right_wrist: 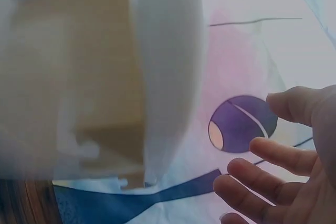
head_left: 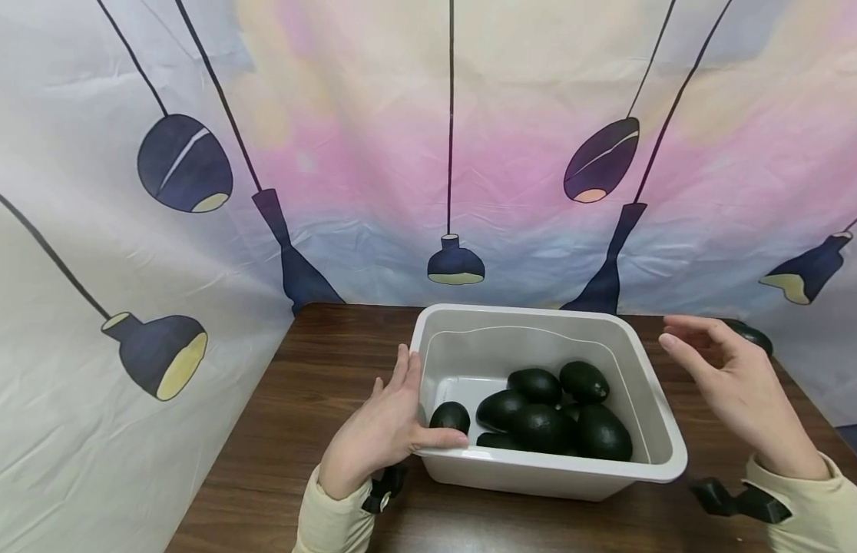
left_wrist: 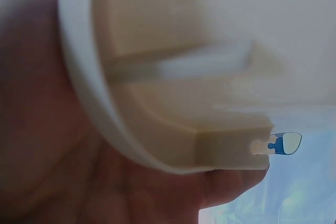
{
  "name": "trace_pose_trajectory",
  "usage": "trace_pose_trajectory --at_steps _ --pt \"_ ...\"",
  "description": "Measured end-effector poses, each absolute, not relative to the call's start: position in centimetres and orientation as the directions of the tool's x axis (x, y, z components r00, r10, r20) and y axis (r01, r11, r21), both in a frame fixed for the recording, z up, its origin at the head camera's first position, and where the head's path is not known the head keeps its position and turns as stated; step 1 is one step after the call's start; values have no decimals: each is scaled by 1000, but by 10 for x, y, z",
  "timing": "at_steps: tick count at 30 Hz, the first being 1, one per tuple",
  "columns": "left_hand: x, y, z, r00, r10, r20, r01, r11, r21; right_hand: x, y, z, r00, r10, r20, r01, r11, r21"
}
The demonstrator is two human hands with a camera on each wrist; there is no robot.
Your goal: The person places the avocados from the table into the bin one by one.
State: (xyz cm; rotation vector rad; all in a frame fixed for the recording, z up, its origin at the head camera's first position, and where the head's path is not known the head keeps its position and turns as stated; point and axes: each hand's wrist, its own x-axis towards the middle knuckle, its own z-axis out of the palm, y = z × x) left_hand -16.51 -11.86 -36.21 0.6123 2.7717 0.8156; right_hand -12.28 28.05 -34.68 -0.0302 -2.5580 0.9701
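Observation:
A light grey plastic bin stands on the table with several dark green avocados inside, mostly bunched toward the middle and right. One avocado lies apart in the near left corner, partly hidden by the front rim. My left hand rests on that corner, thumb along the front rim and straight fingers against the left side. Up close in the left wrist view, the palm lies against the bin's rim. To the right of the bin, my right hand hovers with loosely bent fingers and holds nothing.
Beyond my right hand another avocado sits near the table's right edge, partly covered by the hand. The dark brown wooden table reaches back to a hanging cloth printed with lamps, which also encloses the left and right sides.

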Motion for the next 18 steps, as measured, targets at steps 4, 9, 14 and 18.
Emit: trace_pose_trajectory --at_steps 4,9,14,18 --pt "-165 -119 -362 -898 436 -65 331 765 553 -126 290 -352 -909 194 368 -98 759 -644" --pt "-163 -119 -362 -898 434 -71 326 766 553 -136 312 -361 -906 240 348 -40 771 -636" --pt "-163 -119 -361 -896 438 -71 331 766 550 -151 340 -376 -891 319 322 62 789 -611" --pt "-163 -119 -361 -897 436 -75 328 771 546 -166 366 -389 -878 381 290 150 795 -588"
